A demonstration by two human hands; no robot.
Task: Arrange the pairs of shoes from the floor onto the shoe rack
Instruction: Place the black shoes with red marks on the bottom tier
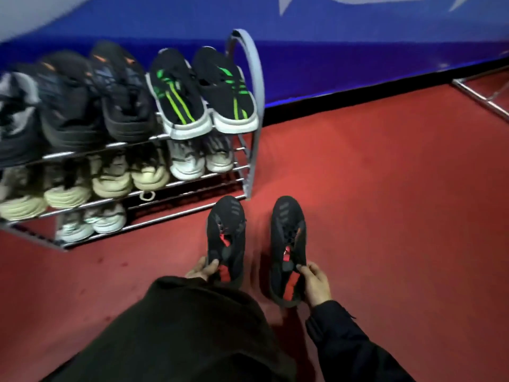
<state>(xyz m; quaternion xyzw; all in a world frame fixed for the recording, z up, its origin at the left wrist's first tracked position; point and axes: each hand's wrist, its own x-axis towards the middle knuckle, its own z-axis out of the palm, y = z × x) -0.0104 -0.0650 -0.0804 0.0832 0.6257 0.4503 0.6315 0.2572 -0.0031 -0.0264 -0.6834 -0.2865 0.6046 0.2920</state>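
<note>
I hold a pair of black shoes with red lining over the red floor, toes pointing away from me. My left hand (pixel 203 269) grips the heel opening of the left black shoe (pixel 227 230). My right hand (pixel 314 282) grips the heel opening of the right black shoe (pixel 287 238). The metal shoe rack (pixel 249 86) stands to the upper left, just beyond the shoes. Its top tier carries black shoes with green stripes (pixel 202 92) and several dark shoes. Beige and white shoes fill the middle tier. The bottom tier has one pale pair (pixel 92 224) at its left.
A blue wall with a black skirting runs behind the rack. A second metal frame (pixel 480 97) lies on the floor at the far right. Red carpet (pixel 385 188) stretches to the right of the rack. My dark sleeves fill the lower part of the view.
</note>
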